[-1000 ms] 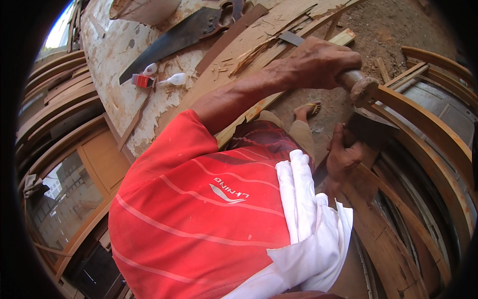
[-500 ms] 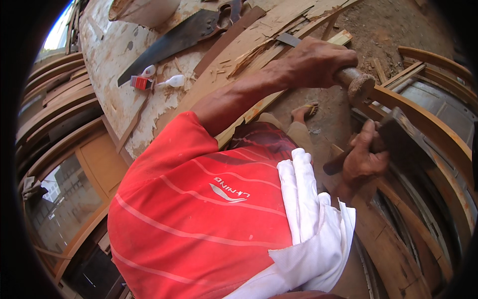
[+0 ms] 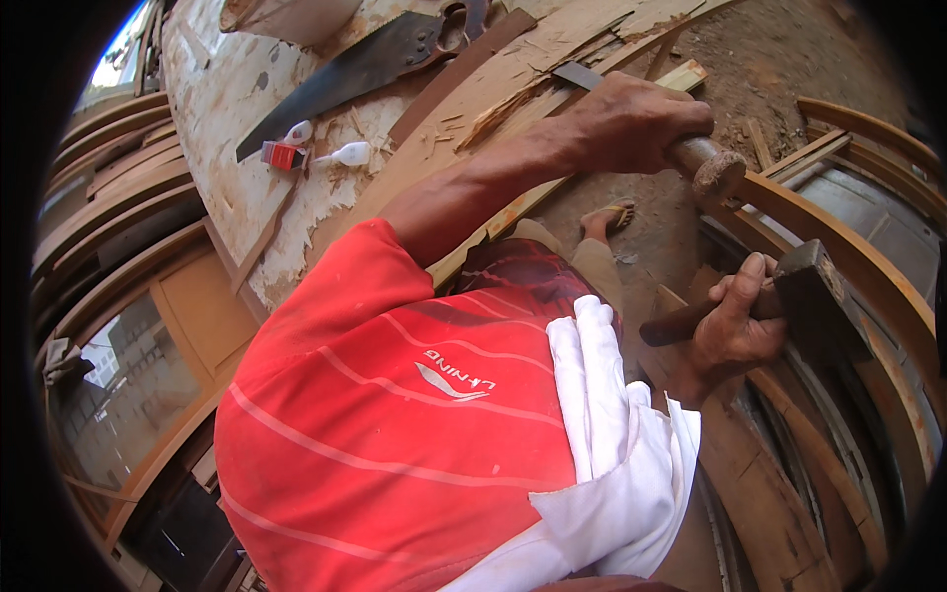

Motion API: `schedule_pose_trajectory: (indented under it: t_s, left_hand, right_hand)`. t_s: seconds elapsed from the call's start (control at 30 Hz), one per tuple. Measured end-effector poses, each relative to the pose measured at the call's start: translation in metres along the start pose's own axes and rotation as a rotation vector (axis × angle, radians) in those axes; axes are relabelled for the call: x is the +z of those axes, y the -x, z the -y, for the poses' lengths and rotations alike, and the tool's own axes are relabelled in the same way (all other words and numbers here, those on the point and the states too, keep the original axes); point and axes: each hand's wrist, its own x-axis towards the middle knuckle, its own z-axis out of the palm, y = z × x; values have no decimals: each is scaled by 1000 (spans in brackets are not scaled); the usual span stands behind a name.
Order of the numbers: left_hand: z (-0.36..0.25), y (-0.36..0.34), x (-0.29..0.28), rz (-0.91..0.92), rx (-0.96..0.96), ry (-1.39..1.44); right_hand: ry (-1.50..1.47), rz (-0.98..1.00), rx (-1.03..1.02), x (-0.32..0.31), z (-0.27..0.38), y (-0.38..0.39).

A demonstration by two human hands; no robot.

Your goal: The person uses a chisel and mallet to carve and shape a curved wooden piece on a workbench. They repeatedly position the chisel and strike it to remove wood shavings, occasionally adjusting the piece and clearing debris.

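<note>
My left hand (image 3: 641,123) is closed round the worn wooden handle of a chisel (image 3: 708,166). Its flat metal blade (image 3: 577,75) reaches out past the hand over a splintered wooden board (image 3: 508,116), though I cannot tell whether the tip touches the wood. Below the butt of that handle, my right hand (image 3: 735,321) grips the short wooden handle of a hammer (image 3: 824,301). The hammer's dark, blocky head stands apart from the chisel.
A handsaw (image 3: 340,84) lies on the stained work surface (image 3: 217,138), near a red-and-white container (image 3: 283,155) and a small white bottle (image 3: 350,154). A bucket (image 3: 291,20) stands at the back. Wooden frames (image 3: 858,237) crowd the right; a glazed wooden panel (image 3: 128,395) leans left.
My right hand has shifted slightly right, and the hammer head has moved right and down, farther from the chisel's butt. The left hand and chisel stay almost in place.
</note>
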Motion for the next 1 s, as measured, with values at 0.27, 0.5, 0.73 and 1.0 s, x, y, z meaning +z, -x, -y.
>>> schedule_pose_trajectory:
  t_s: [0.27,0.5,0.73,1.0]
  left_hand:
    - [0,3,6,-121,57,-102]
    - [-8,0,9,-210,115,-104]
    - [-11,-3,10,-107,50,-49]
    - [-10,-14,8,-25,31,-63]
  right_hand:
    - [207,145,-290,16,-30,-2]
    - [123,218,23,4,-55,14]
    - [119,247,110,0,-58,13]
    - [41,269,178,4,-49,10]
